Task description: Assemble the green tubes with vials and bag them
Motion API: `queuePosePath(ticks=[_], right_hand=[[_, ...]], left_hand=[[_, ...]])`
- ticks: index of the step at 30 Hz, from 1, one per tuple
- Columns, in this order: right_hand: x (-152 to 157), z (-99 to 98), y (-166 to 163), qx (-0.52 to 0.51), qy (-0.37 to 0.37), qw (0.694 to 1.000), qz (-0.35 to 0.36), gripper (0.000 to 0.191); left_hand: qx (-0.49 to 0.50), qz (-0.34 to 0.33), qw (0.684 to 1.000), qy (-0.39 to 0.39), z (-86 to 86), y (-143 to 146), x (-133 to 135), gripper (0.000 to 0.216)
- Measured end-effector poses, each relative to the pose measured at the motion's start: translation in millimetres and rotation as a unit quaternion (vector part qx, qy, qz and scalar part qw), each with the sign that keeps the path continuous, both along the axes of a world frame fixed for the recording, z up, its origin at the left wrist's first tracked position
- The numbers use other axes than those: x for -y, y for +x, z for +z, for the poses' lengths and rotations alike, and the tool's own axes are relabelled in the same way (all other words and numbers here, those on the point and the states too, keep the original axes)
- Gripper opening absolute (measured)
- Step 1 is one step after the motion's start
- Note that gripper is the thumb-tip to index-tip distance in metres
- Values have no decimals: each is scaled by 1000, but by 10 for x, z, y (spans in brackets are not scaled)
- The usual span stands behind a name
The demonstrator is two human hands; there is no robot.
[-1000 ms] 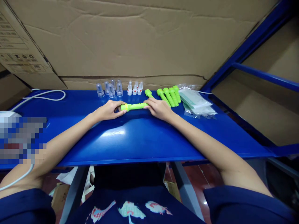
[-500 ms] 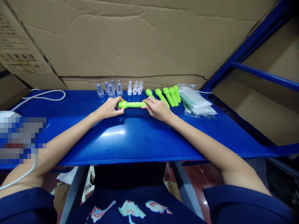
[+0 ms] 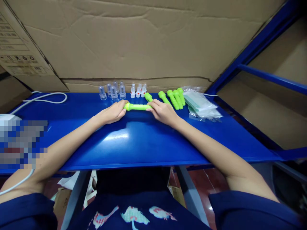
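Note:
Both of my hands hold a lime-green flashlight-shaped tube (image 3: 139,107) level, just above or on the blue table. My left hand (image 3: 114,112) is closed around its wider, yellowish end at the left. My right hand (image 3: 163,111) pinches the narrow right end between thumb and fingers. Right behind the right hand shows another green head (image 3: 148,96); its rest is hidden, and I cannot tell whether the hand touches it. Several more green flashlight-shaped tubes (image 3: 176,98) lie to the right of it.
Clear plastic domes (image 3: 113,92) and white cone pieces with red dots (image 3: 138,90) stand along the back. Plastic bags (image 3: 203,103) lie at the right. A white cable (image 3: 54,98) runs at the left. Cardboard (image 3: 144,41) walls the back of the blue table (image 3: 144,143).
My left hand's fingers have closed further over the tube's wide end. The tube has shifted slightly right. The green head behind my right hand has moved a little left.

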State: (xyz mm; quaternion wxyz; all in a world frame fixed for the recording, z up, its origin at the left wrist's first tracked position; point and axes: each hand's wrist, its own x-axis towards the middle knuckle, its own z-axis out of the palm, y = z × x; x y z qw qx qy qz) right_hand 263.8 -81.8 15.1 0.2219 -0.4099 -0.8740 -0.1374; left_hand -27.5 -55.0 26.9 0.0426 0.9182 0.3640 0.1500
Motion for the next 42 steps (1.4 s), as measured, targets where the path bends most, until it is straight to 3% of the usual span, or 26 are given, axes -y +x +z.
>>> queuePosePath(ticks=[2,7,17,42], right_hand=[[-49,-12,52,-19,-14,1000,7,39],[-140,-66,81,-50,-52,997,27,33],[-239,-81,115,-110,-87,989,55,30],[-199,-78,118,-131,-84,984,85,30]], left_hand=[[21,-34,999,-18,29,-10,48,45],[76,-11,996,-49,59,30,91,52],[143,-41,987,-57,39,21,74,48],[196,-41,968,-150,19,5,106,42]])
